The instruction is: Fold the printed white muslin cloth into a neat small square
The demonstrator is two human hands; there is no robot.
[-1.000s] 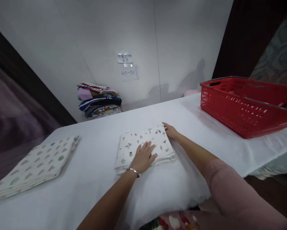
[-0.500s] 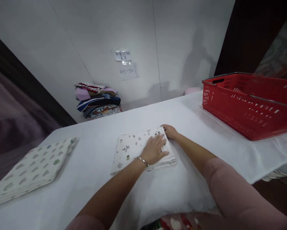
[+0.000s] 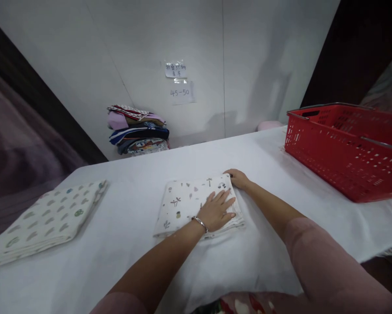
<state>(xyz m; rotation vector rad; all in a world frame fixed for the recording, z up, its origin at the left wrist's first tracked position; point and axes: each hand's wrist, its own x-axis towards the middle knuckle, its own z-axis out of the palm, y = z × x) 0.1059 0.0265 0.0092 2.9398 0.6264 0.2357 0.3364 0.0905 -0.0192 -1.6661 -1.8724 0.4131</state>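
Note:
A folded white cloth printed with small grey and brown trees, plants and other figures lies on the white-covered table in front of me. My left hand rests flat on its right part, fingers spread, a silver bracelet at the wrist. At the far right corner of the cloth, my right hand has its fingers curled around the edge; the fingertips are partly hidden. To the left lies a second folded cloth, cream with grey and green shapes, touched by neither hand.
A red plastic basket with metal handles stands on the right of the white table cover. Behind the table's far edge is a stack of folded fabrics. Two paper signs are taped to the wall, the lower reading 45-50.
The view has shifted slightly, so most things sit a little differently in the picture. My left hand still lies on the cloth, its fingers a bit more spread. My right hand stays at the corner.

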